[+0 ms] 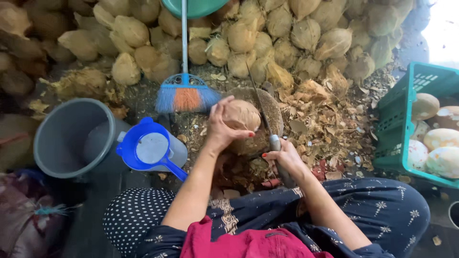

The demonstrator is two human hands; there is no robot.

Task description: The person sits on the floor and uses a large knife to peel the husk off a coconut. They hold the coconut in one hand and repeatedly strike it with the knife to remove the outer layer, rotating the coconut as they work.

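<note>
Gripping a husked brown coconut point(241, 115) from its near side, the left hand point(221, 128) wraps fingers and thumb around the shell and holds it on top of a round wooden chopping block point(272, 110). The right hand point(283, 156), just to the right of and nearer than the left, is closed around the handle of a long knife point(262, 107), whose thin blade slants up and away past the right flank of the coconut; whether the blade touches the shell cannot be told. Beyond and to the right of both hands, the ground is strewn with husk scraps point(325, 124). Straight ahead of the left hand, a broom point(186, 95) with blue and orange bristles stands upright, its pale handle rising toward a green basin point(193, 7) at the top edge. To the left of the left hand sits a blue jug point(148, 149) with its handle pointing toward the person, touching a grey bucket point(71, 138) further left. Well to the right of the right hand, a green plastic crate point(399, 119) holds several pale peeled coconuts point(440, 138). Far beyond everything, a heaped wall of unpeeled coconuts point(287, 33) spans the view. Nearer than the hands, the person's knees in dark patterned cloth frame the block.
</note>
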